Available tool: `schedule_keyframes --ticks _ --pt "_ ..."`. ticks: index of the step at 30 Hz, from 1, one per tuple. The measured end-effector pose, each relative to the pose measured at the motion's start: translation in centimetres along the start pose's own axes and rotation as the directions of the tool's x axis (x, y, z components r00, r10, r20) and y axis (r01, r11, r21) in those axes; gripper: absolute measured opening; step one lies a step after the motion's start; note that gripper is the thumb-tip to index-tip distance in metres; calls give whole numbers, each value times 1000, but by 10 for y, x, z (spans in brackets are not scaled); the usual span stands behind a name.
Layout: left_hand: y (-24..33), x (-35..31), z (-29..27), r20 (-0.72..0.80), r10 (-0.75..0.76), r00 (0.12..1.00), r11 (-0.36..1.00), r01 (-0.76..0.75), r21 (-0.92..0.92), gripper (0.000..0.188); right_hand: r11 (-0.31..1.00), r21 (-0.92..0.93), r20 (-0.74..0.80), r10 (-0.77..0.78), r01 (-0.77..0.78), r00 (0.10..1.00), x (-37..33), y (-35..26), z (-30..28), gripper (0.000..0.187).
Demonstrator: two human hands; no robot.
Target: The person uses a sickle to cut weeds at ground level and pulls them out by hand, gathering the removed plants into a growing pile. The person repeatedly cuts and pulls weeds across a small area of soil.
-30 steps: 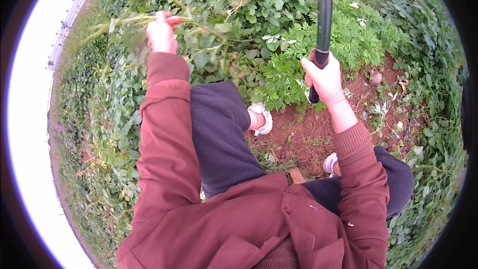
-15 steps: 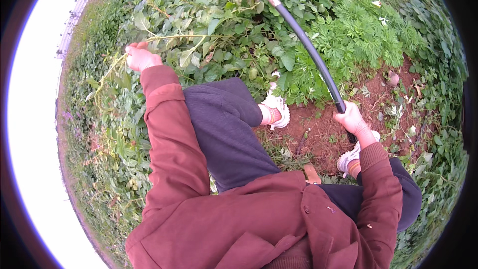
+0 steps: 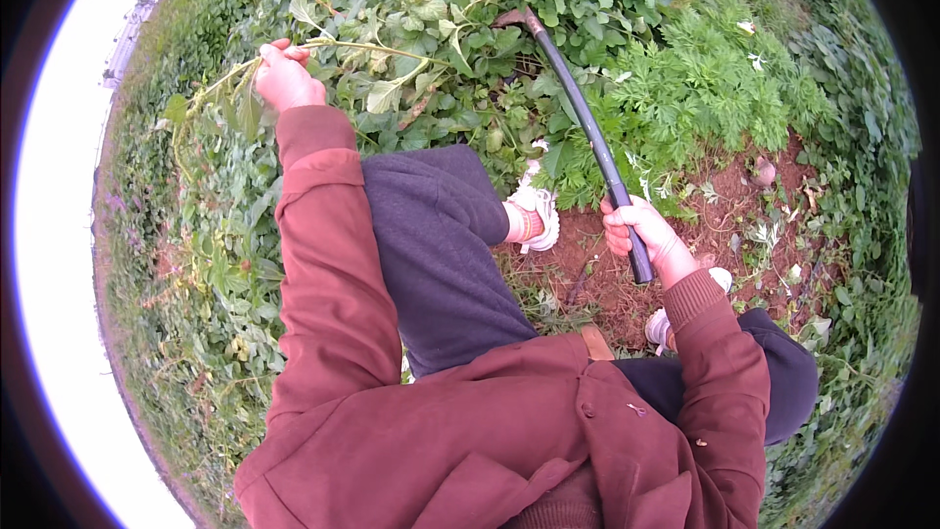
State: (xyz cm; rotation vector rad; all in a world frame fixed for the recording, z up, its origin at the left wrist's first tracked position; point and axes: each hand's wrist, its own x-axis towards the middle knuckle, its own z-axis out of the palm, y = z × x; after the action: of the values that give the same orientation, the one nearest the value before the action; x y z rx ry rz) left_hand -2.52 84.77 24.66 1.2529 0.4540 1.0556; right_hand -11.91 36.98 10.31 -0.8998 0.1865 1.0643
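Firstly, left hand (image 3: 287,78), clamped on a leafy stem (image 3: 367,45) that extends right over foliage (image 3: 472,122); secondly, right hand (image 3: 648,235), well apart from it, wrapped round the near end of a tool (image 3: 588,123), brown head amid the foliage. Beneath the right hand: red soil (image 3: 612,309).

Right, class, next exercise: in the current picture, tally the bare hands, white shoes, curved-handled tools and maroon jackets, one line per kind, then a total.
Bare hands (left hand, right hand): 2
White shoes, one partly hidden: 2
Dark-handled tool: 1
Maroon jacket: 1
Total: 6
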Motion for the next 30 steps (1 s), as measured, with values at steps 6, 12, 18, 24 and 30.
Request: schedule_keyframes --ticks 6,12,18,24,30 --pt "-12 2 5 -16 -59 998 979 61 194 27 998 63 73 20 -24 997 7 -10 8 14" --pt "-31 29 -27 -342 -76 937 984 125 124 29 911 -395 -191 -207 118 960 -3 -23 6 20" --pt "-42 38 -50 -361 -22 932 978 96 188 25 968 -228 -191 -151 106 970 -42 -39 -4 19" --pt "-38 41 -40 -311 15 950 985 40 170 20 997 76 -20 35 -33 999 -55 -26 -19 22" --pt "-33 42 -29 -302 2 953 991 38 126 22 959 270 121 61 -92 991 -14 9 -14 20"
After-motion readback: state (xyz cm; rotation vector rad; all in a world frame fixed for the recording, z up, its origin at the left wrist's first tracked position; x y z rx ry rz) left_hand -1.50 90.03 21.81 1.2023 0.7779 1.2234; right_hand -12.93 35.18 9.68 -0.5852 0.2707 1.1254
